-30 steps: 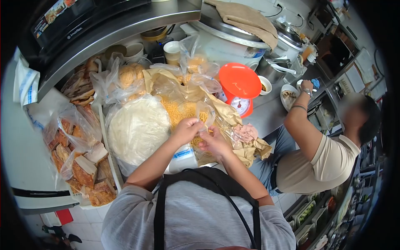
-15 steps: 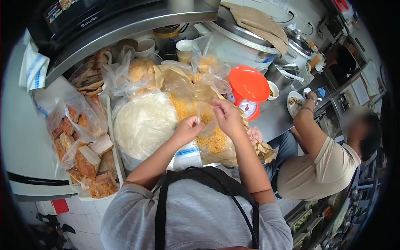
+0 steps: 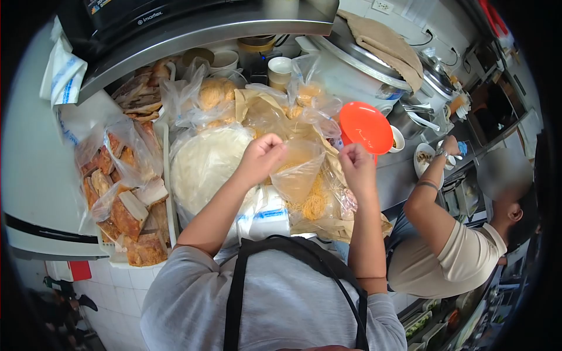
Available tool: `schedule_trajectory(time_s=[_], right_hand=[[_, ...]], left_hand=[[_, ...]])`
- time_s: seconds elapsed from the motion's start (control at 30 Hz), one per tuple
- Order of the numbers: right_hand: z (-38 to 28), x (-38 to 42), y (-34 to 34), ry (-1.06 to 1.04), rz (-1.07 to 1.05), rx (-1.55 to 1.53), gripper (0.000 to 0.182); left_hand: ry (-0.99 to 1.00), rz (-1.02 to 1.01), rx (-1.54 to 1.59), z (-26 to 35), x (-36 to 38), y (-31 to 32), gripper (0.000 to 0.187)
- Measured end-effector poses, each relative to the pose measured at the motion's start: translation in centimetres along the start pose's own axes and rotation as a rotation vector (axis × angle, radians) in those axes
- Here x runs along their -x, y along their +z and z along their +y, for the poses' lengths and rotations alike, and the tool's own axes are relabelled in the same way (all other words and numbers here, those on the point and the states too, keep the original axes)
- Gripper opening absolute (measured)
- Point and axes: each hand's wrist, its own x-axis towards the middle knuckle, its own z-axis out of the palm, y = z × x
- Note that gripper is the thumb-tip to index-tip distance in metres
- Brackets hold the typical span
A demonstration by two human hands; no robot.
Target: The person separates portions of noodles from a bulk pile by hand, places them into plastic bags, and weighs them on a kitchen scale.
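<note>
My left hand (image 3: pixel 261 159) is closed in a pinch at the upper left edge of a small clear plastic bag (image 3: pixel 297 178). The bag hangs open-mouthed over yellow noodles (image 3: pixel 315 202), which show through it. To its right, my right hand (image 3: pixel 358 167) is up with the fingers curled together; whether it grips anything is hidden. Just behind that hand stands a kitchen scale with a red pan (image 3: pixel 366 130). Left of the bag, a round stack of pale wrappers (image 3: pixel 208 164) lies under plastic film. Below it sits a white pack of plastic bags (image 3: pixel 263 219) with blue print.
A crate (image 3: pixel 168 193) of roasted pork pieces (image 3: pixel 130 213) is at the left. Bagged noodles (image 3: pixel 215 93), cups (image 3: pixel 280 71) and a large lidded cooker (image 3: pixel 357 64) line the back. A co-worker (image 3: pixel 445 245) handles a white bowl (image 3: pixel 422 158) at the right.
My hands have moved apart, the right one toward the scale and the left one upward. The small plastic bag between them is now spread wider. The camera view has shifted slightly.
</note>
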Motion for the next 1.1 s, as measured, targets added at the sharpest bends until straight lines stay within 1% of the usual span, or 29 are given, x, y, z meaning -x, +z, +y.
schedule_trajectory(time_s=[0.03, 0.07, 0.1, 0.13, 0.17, 0.2, 0.23, 0.3, 0.33, 0.43, 0.5, 0.53, 0.57, 0.63, 0.67, 0.73, 0.77, 0.8, 0.87, 0.9, 0.93, 0.97, 1.0, 1.07, 1.1], right_hand=[[1.2, 0.2, 0.3, -0.013, -0.011, 0.018, 0.006], [1.5, 0.7, 0.4, 0.032, 0.001, 0.009, 0.006], [1.6, 0.7, 0.4, 0.016, 0.015, -0.060, 0.006], [1.7, 0.7, 0.6, 0.004, 0.028, -0.131, 0.006], [1.8, 0.9, 0.9, -0.002, 0.038, -0.203, 0.006], [0.3, 0.8, 0.9, -0.031, 0.016, -0.220, 0.008], [-1.0, 0.6, 1.2, -0.098, 0.032, -0.236, 0.008], [-2.9, -0.1, 1.7, -0.240, 0.065, -0.262, 0.009], [-3.1, -0.3, 1.5, -0.236, 0.024, -0.189, 0.016], [-1.5, -0.2, 2.5, -0.248, 0.141, 0.175, 0.030], [0.0, 0.8, 3.4, -0.041, -0.398, -0.218, 0.041], [-0.2, 2.0, 3.8, -0.026, -0.555, -0.175, 0.040], [-0.9, 3.0, 3.9, -0.007, -0.712, -0.130, 0.039], [-1.8, 3.6, 3.1, -0.157, -0.664, -0.143, 0.038], [-1.9, 3.6, 2.7, -0.231, -0.635, -0.150, 0.037], [-0.9, 3.4, 0.7, -0.094, -0.460, -0.210, 0.035], [-0.2, 3.3, -0.5, -0.024, -0.370, -0.244, 0.034], [0.7, 3.4, -1.5, -0.013, -0.286, -0.094, 0.034], [3.1, 4.0, -3.1, 0.027, -0.126, 0.200, 0.033], [4.4, 4.6, -3.7, 0.045, -0.087, 0.365, 0.034], [5.9, 5.3, -4.2, 0.065, -0.051, 0.532, 0.035], [7.3, 6.0, -4.7, 0.084, -0.019, 0.700, 0.036], [8.6, 6.9, -5.0, 0.197, -0.007, 0.771, 0.037], [10.9, 8.4, -5.3, 0.415, 0.016, 0.908, 0.039], [12.0, 9.0, -5.4, 0.438, 0.021, 0.896, 0.039]], left_hand=[[-0.011, 0.111, 0.029, -0.9, -0.1, -0.3, 0.007], [-0.015, 0.217, 0.057, -2.2, -0.2, -0.9, 0.009], [-0.021, 0.323, 0.085, -3.6, -0.2, -1.7, 0.011], [-0.095, 0.334, 0.127, -4.9, -0.1, -2.9, 0.022], [-0.153, 0.281, 0.089, -5.6, 0.1, -3.5, 0.028], [-0.217, 0.227, 0.049, -6.1, 0.3, -3.9, 0.034], [-0.281, 0.171, 0.010, -6.8, 0.6, -4.1, 0.041], [-0.096, 0.010, -0.098, -9.4, 1.3, -3.3, 0.056], [0.000, -0.071, -0.151, -10.4, 1.4, -2.9, 0.064], [0.294, -0.313, -0.659, -6.8, 1.2, 0.2, 0.071], [0.343, -0.273, -0.607, -8.1, 1.5, 2.5, 0.058], [0.371, -0.253, -0.580, -8.8, 1.3, 3.0, 0.052], [0.240, -0.277, -0.459, -9.9, 0.5, 2.7, 0.048], [-0.033, -0.331, -0.215, -12.8, -1.7, 1.0, 0.039], [-0.169, -0.360, -0.095, -13.3, -2.9, 0.6, 0.036], [0.008, -0.289, -0.346, -7.4, -6.0, 0.9, 0.026], [0.044, -0.250, -0.369, -4.7, -7.1, 0.4, 0.028], [0.079, -0.211, -0.389, -2.4, -8.1, -0.1, 0.032], [0.002, 0.164, -0.375, 0.9, -10.5, 0.3, 0.032], [-0.042, 0.154, -0.158, 2.0, -12.6, 0.1, 0.035], [0.127, 0.238, -0.164, 2.2, -14.9, 0.1, 0.035], [0.231, 0.256, -0.087, 3.4, -16.2, 1.1, 0.035], [0.275, 0.255, -0.098, 3.2, -18.3, 1.3, 0.031], [0.299, 0.088, -0.534, 1.1, -22.1, 1.5, 0.032], [0.314, 0.002, -0.747, -0.7, -23.9, 1.5, 0.033]])
